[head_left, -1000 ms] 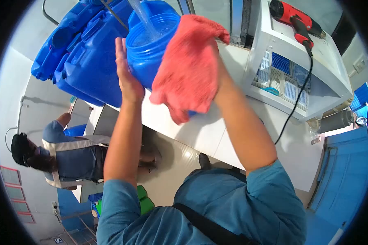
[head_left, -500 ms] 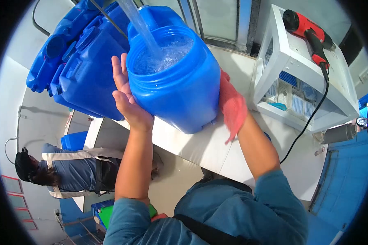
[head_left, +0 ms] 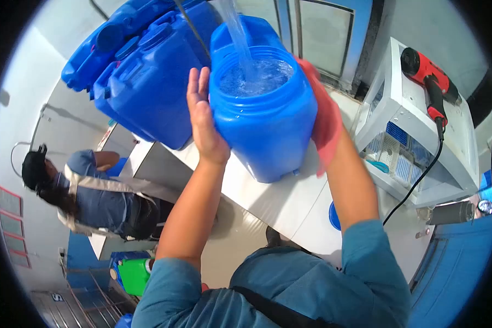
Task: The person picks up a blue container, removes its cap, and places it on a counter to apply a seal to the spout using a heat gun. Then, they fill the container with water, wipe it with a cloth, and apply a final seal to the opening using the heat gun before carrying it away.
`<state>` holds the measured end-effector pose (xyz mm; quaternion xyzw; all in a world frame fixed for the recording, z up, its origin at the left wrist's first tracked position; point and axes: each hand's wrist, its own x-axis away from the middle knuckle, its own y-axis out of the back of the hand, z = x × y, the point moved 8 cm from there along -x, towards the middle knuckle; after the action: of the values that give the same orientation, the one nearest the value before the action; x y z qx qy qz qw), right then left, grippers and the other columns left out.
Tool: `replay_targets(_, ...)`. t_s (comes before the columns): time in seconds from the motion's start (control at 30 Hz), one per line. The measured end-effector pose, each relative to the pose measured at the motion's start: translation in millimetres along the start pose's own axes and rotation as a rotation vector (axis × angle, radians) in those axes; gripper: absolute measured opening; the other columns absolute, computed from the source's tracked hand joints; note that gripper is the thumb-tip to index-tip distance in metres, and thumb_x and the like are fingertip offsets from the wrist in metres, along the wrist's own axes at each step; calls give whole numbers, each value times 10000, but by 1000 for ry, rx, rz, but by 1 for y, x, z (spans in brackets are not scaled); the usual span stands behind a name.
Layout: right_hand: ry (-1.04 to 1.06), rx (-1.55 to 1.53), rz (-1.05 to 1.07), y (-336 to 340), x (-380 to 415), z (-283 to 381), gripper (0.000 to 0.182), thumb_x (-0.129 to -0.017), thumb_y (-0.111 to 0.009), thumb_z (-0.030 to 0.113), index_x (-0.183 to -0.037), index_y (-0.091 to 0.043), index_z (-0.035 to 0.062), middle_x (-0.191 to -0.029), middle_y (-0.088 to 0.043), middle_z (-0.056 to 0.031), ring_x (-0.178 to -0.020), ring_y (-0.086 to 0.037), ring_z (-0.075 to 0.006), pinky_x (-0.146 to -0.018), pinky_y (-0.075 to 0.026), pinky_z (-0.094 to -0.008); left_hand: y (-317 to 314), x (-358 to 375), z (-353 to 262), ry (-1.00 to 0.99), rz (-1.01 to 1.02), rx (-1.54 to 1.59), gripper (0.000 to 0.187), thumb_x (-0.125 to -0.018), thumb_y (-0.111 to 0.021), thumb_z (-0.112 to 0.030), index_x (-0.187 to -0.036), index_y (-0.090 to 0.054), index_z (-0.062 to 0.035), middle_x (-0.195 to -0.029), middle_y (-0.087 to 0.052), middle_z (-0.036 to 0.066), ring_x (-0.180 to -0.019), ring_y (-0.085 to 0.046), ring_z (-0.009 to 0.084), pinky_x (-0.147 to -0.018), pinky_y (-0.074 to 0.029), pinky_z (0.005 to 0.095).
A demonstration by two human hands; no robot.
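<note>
A blue plastic jerrycan [head_left: 262,131] with a wide threaded mouth stands on the white counter, tilted in my view. A stream of water [head_left: 236,30] falls from above into its mouth, and the water inside is churning near the rim. My left hand [head_left: 206,123] lies along the jerrycan's left side, palm against it, fingers stretched out. On the right side, my right hand [head_left: 318,98] presses a red cloth [head_left: 328,128] to the wall; the cloth hides its fingers. A round blue cap [head_left: 334,216] lies on the counter by my right forearm.
Several blue jerrycans [head_left: 153,82] stand at the left. On the right, a white shelf unit [head_left: 404,109] bears a red heat gun [head_left: 427,76], its black cord trailing to the counter. Another person [head_left: 104,191] works at the lower left, near a green container [head_left: 134,276].
My view has shifted, so the jerrycan and both hands appear further right and slightly lower. The water still pours in. The other person has raised an arm.
</note>
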<state>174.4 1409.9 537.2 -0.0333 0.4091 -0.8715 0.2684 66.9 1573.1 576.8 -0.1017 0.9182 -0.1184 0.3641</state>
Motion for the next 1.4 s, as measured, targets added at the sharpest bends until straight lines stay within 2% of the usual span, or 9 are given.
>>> replay_targets(0.2, 518, 1002, -239, -40, 134, 19, 390, -999, -518, 331, -1283, -537, 64, -1309, -525, -82, -1208, -494, -194, -1012, -412, -343, 26, 52, -32, -134, -351, -461, 249, -996, -573, -159, -1187, -475, -32, -1115, -498, 68, -1040, -477, 144, -964, -381, 289)
replay_targets(0.47, 515, 1702, 970, -191, 215, -34, 422, -910, -631, 172, -1310, -595, 44, -1423, -513, -219, -1315, -495, -388, -1103, -385, -503, -28, 206, -53, 1030, -313, 496, 380, -900, -685, -275, -1206, -567, -83, -1131, -597, 52, -944, -578, 144, -814, -470, 294)
replay_targets(0.53, 400, 1264, 855, -182, 206, 15, 362, -947, -588, 215, -1236, -617, 0, -1071, -676, -170, -1008, -662, -325, -926, -507, -398, -13, 200, -70, 1079, -456, 446, 413, -894, -689, -310, -1230, -576, -99, -1179, -601, 69, -974, -592, 159, -813, -485, 308)
replay_targets(0.67, 767, 1032, -370, -48, 144, 104, 293, -1029, -490, 235, -1092, -639, -10, -863, -659, -67, -837, -630, -143, -745, -509, -300, 41, 162, -77, 1210, -955, -68, 480, -883, -697, -379, -1280, -595, -131, -1273, -608, 104, -1034, -620, 189, -811, -515, 338)
replay_targets(0.73, 664, 1297, -449, 34, 73, 91, 260, -995, -554, 211, -1135, -640, 9, -940, -697, -101, -859, -669, -202, -760, -524, -318, 55, 137, -67, 1128, -1035, -195, 490, -884, -683, -421, -1278, -601, -141, -1294, -610, 111, -1052, -625, 202, -821, -521, 349)
replay_targets(0.87, 613, 1414, 206, 86, -15, 0, 342, -915, -627, 241, -1192, -658, 42, -1151, -692, -206, -1009, -691, -309, -857, -530, -403, 39, 105, -25, 860, -810, 19, 489, -903, -619, -522, -1220, -606, -150, -1283, -607, 104, -1063, -617, 222, -864, -516, 365)
replay_targets(1.13, 699, 1287, -217, 157, -12, -3, 367, -918, -605, 318, -1169, -670, 59, -1155, -689, -212, -1033, -688, -330, -856, -535, -419, 16, 73, 5, 870, -553, 110, 491, -928, -532, -601, -1106, -620, -152, -1195, -606, 86, -1020, -601, 236, -889, -506, 375)
replay_targets(1.3, 524, 1930, -240, 152, 17, -13, 412, -922, -587, 342, -1236, -604, 76, -1163, -686, -202, -1032, -684, -333, -851, -529, -428, 31, 29, 21, 795, -447, 129, 416, -933, -519, -522, -1037, -633, -136, -1072, -611, 68, -926, -590, 218, -843, -500, 360)
replay_targets(1.4, 456, 1582, -317, 150, 49, -10, 416, -948, -585, 350, -1232, -597, 46, -1093, -703, -177, -1000, -684, -273, -854, -522, -393, 40, -17, 45, 729, -357, 142, 376, -936, -512, -475, -995, -641, -127, -999, -614, 58, -869, -584, 208, -816, -496, 352)
